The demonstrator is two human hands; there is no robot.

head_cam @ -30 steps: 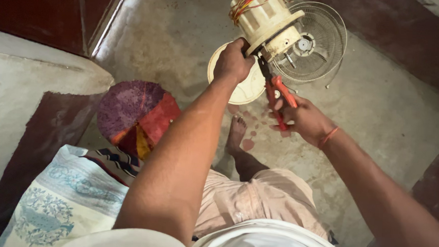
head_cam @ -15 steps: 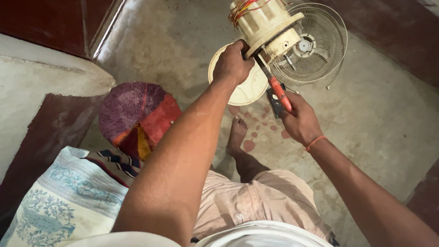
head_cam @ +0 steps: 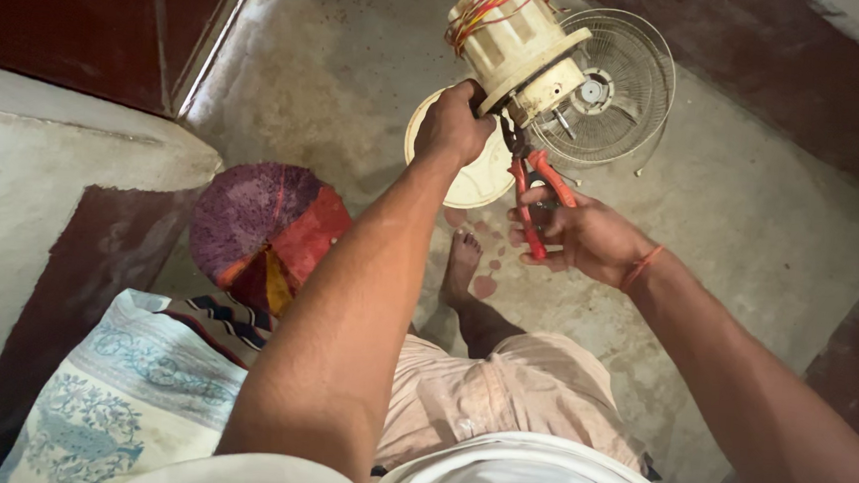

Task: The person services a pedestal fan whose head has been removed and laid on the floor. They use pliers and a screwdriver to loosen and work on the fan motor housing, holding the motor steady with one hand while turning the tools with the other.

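1. Since the earlier frame, the right hand (head_cam: 577, 235) had shifted back under the motor, and the red-handled pliers (head_cam: 530, 193) stood more upright, their nose up against the housing's lower edge.
2. Left hand (head_cam: 452, 127) was clamped around the side of the cream fan motor housing (head_cam: 513, 45), holding it up in the air, tilted, with red and yellow wires bunched at its top.
3. Right hand's fingers were curled around the pliers' handles; whether the nose was biting anything could not be told.
4. Down below lay a bare grey concrete floor (head_cam: 360, 71), blotched with reddish stains near the person's bare foot (head_cam: 463, 263).
5. A wire fan guard (head_cam: 619, 90) rested flat on that floor behind the motor, and a round cream cover (head_cam: 472, 180) lay just beside it.
6. To the left, a raised pale ledge (head_cam: 61, 173) met dark red flooring (head_cam: 59, 16).
7. A purple and red round cushion (head_cam: 264, 228) sat beside a blue patterned cloth (head_cam: 117, 402) by the person's knee.
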